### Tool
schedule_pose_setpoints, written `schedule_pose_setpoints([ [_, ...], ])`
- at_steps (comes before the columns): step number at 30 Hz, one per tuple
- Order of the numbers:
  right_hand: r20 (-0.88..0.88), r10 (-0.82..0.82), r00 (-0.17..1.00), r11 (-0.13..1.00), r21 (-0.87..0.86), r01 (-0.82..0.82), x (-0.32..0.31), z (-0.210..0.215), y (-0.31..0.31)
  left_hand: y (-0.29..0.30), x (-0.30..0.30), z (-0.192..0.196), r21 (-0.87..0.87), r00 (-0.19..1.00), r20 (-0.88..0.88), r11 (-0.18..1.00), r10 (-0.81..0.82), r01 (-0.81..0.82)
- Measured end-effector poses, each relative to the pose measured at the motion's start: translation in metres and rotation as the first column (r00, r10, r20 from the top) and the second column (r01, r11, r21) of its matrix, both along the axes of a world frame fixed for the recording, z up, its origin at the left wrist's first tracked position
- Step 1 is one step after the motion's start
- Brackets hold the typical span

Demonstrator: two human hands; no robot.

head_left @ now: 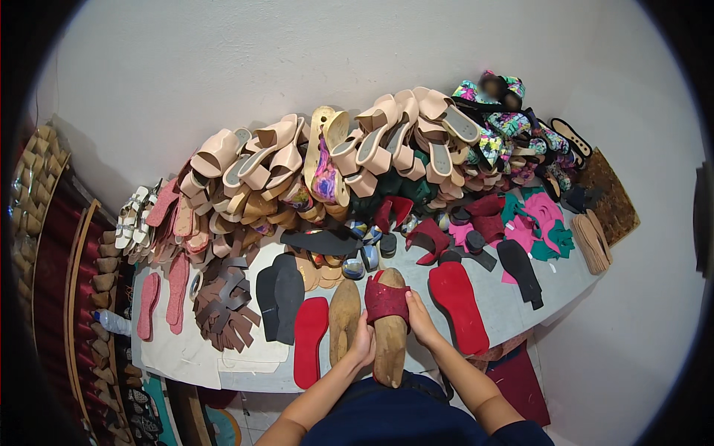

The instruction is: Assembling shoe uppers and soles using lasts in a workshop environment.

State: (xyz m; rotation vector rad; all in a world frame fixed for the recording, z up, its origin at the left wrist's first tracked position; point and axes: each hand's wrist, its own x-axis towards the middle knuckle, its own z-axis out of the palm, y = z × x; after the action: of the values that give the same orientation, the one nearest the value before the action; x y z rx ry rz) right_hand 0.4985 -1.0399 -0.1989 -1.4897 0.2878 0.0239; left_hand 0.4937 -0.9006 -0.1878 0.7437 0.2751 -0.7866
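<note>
Left hand (363,340) pinches the left side of one wooden foot (390,349), low in the middle of the frame, its long way up and down. One dark red strap (387,300) crosses it. Right hand (422,320) pinches the right side, just as near. Left to right lie one red sole (309,343), one bare wooden foot (343,316), a second red sole (459,309).

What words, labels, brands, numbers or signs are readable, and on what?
None legible.
Pale pink block-heeled sandals: grey insoles carry marks too small to read.
Clear plastic bottle: any label too blurred.
Dark red strap on tan wooden shoe last: no lettering visible.
</note>
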Motion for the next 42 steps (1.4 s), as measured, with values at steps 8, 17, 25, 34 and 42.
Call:
schedule_pose_setpoints([
  [8,0.026,-0.149,0.989,0.981,0.133,0.144,-0.004,-0.005,0.001,0.0,-0.004,-0.02,0.049,0.999,-0.031,0.998,0.032,-0.031],
  [17,-0.004,-0.112,0.994,0.992,-0.065,0.111,-0.009,-0.001,0.001,0.005,-0.009,-0.01,0.184,0.995,-0.01,0.978,-0.099,0.099],
  [25,0.001,-0.132,0.991,0.991,0.027,0.132,0.002,-0.012,-0.001,0.005,-0.009,0.0,0.117,0.998,0.034,0.991,0.055,-0.059],
  [34,-0.095,-0.133,0.987,0.825,0.54,0.163,0.008,-0.012,0.009,0.017,-0.013,-0.022,-0.145,0.981,-0.084,0.972,0.172,-0.183],
  [42,-0.074,-0.13,0.989,0.841,0.52,0.15,0.006,0.009,0.016,0.016,-0.014,-0.003,-0.112,0.945,-0.203,0.952,0.258,-0.284],
])
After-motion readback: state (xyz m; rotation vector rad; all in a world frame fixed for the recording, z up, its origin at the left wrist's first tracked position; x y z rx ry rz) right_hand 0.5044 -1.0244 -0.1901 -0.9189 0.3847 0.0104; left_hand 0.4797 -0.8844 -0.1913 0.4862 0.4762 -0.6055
